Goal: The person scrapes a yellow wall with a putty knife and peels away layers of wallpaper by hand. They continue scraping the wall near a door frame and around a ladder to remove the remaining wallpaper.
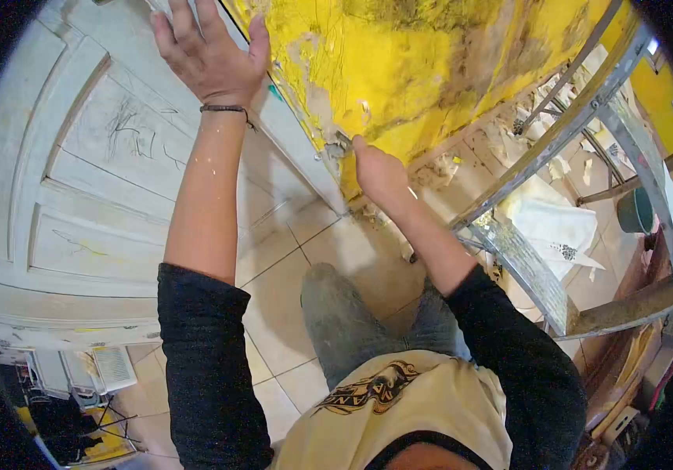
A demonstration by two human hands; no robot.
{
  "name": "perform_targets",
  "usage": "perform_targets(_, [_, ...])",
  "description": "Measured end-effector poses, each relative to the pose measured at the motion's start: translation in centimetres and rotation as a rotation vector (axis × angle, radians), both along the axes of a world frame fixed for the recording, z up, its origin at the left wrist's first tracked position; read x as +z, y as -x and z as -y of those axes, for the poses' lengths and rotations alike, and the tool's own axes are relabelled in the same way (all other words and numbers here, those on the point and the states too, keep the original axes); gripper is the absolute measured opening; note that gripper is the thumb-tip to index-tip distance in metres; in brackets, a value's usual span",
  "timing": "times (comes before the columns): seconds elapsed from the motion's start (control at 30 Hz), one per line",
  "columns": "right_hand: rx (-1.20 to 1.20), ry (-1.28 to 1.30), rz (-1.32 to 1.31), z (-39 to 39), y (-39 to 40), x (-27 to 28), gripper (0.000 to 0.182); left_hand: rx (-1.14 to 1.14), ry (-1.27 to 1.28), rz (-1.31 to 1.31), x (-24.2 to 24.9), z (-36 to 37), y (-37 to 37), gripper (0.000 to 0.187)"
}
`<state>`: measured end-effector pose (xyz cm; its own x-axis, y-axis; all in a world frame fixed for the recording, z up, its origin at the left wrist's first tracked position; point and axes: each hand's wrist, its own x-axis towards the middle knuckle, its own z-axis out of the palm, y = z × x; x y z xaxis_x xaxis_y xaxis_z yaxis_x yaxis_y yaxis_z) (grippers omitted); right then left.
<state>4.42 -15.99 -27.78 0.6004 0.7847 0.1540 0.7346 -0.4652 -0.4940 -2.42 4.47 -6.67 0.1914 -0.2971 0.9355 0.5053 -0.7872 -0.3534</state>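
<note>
Flat against the white door frame and door, my left hand (215, 59) has its fingers spread and holds nothing. My right hand (381, 174) is closed around a scraper (342, 142), whose metal blade meets the edge of the yellow wall (399, 70) beside the frame. Most of the scraper's handle is hidden inside my fist. The yellow paint is peeling, with grey and brown bare patches higher up. A white panelled door (125, 145) with dark scribbles stands to the left.
A metal stepladder (532, 274) stands close by my right arm. Behind it, paint flakes, a white cloth (552, 223) and a dark green bucket (635, 210) are on the tiled floor (277, 329). At lower left lies a white slatted object (114, 368).
</note>
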Motion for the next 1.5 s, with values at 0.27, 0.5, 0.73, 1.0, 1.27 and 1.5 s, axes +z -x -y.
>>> perform_targets(0.27, [0.007,0.011,0.015,0.2,0.2,1.5,0.022,-0.028,-0.004,0.046,-0.1,0.3,-0.3,0.071])
perform_targets(0.5, [-0.026,-0.002,0.002,2.9,0.2,-0.3,0.020,-0.026,0.007,0.062,-0.1,0.3,-0.4,0.072])
perform_targets(0.73, [-0.022,0.049,0.058,0.5,-0.4,-0.1,0.026,-0.007,0.006,0.048,-0.2,0.2,-0.3,0.071])
perform_targets(1.0, [-0.041,0.056,0.010,2.0,-0.1,0.4,0.019,-0.005,0.014,0.051,-0.2,0.1,-0.3,0.071])
perform_targets(1.27, [-0.061,-0.093,0.011,2.3,0.9,1.2,0.016,-0.018,0.037,0.041,0.0,0.3,-0.3,0.072])
perform_targets(1.5, [0.001,-0.107,0.012,1.6,1.8,4.7,0.016,-0.023,0.022,0.055,-0.2,0.2,-0.3,0.072])
